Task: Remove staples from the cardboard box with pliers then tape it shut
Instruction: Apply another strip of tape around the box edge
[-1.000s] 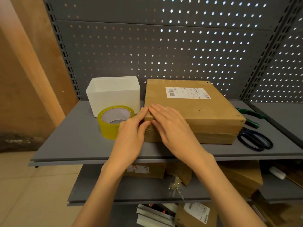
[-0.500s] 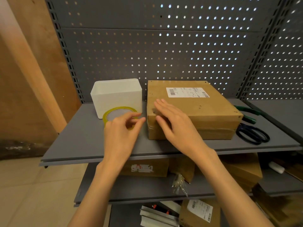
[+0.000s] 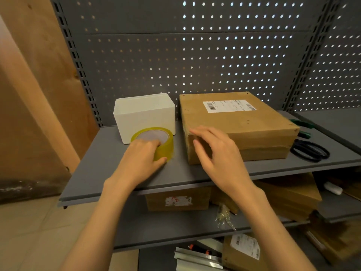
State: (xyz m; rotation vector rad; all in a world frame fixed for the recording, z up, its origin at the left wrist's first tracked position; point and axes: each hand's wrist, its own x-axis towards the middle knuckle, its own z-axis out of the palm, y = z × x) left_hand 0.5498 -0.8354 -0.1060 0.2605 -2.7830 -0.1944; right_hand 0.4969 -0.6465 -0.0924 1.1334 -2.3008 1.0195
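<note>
Your cardboard box (image 3: 240, 126) lies flat on the grey shelf (image 3: 121, 173), flaps closed, a white shipping label (image 3: 229, 105) with barcodes on its top and small holes dotted near the edges. Just left of it, apart from the box, your roll of yellowish clear tape (image 3: 156, 142) lies on its side, core facing up. The green-handled pliers (image 3: 301, 127) rest on the shelf at the box's far right, mostly hidden behind it.

Matt cardboard box (image 3: 240, 126), glossy yellow tape roll (image 3: 164, 147) (translucent), painted-metal shelf (image 3: 109, 163).
</note>
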